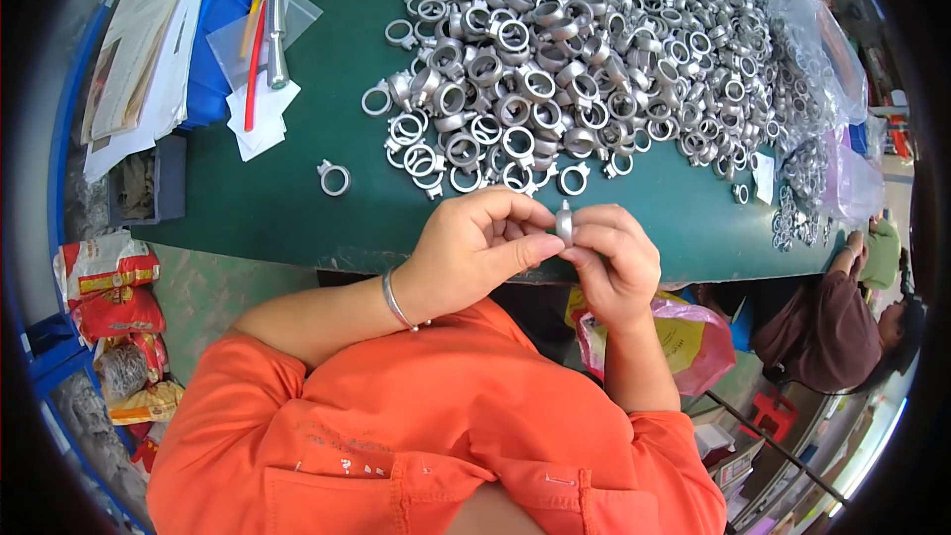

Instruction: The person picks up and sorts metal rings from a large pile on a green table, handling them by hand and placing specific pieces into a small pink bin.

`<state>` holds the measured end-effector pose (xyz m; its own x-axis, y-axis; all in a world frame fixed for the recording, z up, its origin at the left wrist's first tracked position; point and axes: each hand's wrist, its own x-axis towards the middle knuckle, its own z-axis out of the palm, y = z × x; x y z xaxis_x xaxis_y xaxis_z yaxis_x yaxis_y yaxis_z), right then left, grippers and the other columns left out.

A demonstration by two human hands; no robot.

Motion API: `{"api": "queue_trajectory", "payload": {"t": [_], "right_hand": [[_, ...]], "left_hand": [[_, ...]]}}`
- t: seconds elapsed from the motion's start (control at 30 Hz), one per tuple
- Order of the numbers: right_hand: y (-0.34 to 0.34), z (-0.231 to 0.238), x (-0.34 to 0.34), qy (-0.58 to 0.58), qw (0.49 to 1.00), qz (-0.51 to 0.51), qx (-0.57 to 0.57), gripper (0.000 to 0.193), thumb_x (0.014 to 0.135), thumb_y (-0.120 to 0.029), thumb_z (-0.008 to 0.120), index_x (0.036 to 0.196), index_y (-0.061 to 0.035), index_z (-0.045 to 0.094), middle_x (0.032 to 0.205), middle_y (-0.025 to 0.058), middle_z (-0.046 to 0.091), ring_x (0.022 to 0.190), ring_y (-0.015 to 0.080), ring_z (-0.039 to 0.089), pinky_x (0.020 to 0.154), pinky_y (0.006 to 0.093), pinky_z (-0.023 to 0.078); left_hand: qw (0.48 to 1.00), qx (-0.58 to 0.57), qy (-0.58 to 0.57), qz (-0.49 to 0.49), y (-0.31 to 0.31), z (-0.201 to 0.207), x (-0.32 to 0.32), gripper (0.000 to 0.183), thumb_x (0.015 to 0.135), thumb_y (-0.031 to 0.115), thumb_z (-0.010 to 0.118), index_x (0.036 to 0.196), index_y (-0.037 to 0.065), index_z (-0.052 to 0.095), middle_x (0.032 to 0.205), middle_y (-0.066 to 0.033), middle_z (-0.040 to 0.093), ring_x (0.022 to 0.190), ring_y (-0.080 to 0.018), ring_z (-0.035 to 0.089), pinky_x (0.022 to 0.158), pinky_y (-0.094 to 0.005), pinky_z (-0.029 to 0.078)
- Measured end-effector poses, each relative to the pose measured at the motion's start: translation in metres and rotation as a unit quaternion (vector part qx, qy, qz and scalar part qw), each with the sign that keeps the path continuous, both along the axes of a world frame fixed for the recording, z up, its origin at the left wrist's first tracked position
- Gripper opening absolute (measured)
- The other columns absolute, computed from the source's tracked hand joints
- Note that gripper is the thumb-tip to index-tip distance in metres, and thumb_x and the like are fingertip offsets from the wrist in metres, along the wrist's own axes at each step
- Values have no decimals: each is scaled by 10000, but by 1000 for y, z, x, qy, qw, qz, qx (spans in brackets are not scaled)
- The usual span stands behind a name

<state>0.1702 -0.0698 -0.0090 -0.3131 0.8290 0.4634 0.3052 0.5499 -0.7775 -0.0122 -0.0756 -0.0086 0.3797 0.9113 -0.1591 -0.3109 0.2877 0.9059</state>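
A small grey metal ring (565, 225) with a short stub on its rim is held edge-on above the table's front edge. My left hand (471, 243) pinches it from the left with thumb and forefinger, its other fingers curled. From the other side, my right hand (616, 263) grips the same ring between thumb and fingers. Just beyond my hands spreads a big heap of similar metal rings (555, 69). One single ring (334, 178) lies apart, to the left of the heap.
The green table (267, 203) carries papers (149, 59), a blue bin (223, 30), a red pen (255, 69) and a metal rod (276, 20) at left. Plastic bags (807, 20) cover the heap's right side. A pink bag (698, 342) hangs below. Another person (827, 327) sits at right.
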Motion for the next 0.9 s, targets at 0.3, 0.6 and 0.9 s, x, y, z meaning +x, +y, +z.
{"api": "queue_trajectory", "payload": {"t": [0.3,0.6,0.9], "right_hand": [[-15,1,-9,316,883,-3,-346,229,841,45,541,1069,41,523,929,114,590,762,140,574,650,252,487],[-12,-12,-9,236,955,25,-177,307,757,55,648,1039,61,528,1031,159,545,822,153,588,688,236,511],[-9,10,-15,-91,988,-48,116,316,592,60,731,888,-6,645,794,65,523,629,186,505,540,277,428]], "left_hand": [[953,251,168,17,2,3,-2,90,757,-31,642,841,-8,617,825,-55,576,673,-87,563,586,-193,467],[967,199,152,56,-1,2,1,118,740,-56,636,843,-2,626,808,-62,585,652,-106,578,569,-206,473],[968,-206,-144,-2,1,10,-2,250,928,107,459,1104,-47,547,980,-79,603,861,-147,605,781,-282,516]]}}
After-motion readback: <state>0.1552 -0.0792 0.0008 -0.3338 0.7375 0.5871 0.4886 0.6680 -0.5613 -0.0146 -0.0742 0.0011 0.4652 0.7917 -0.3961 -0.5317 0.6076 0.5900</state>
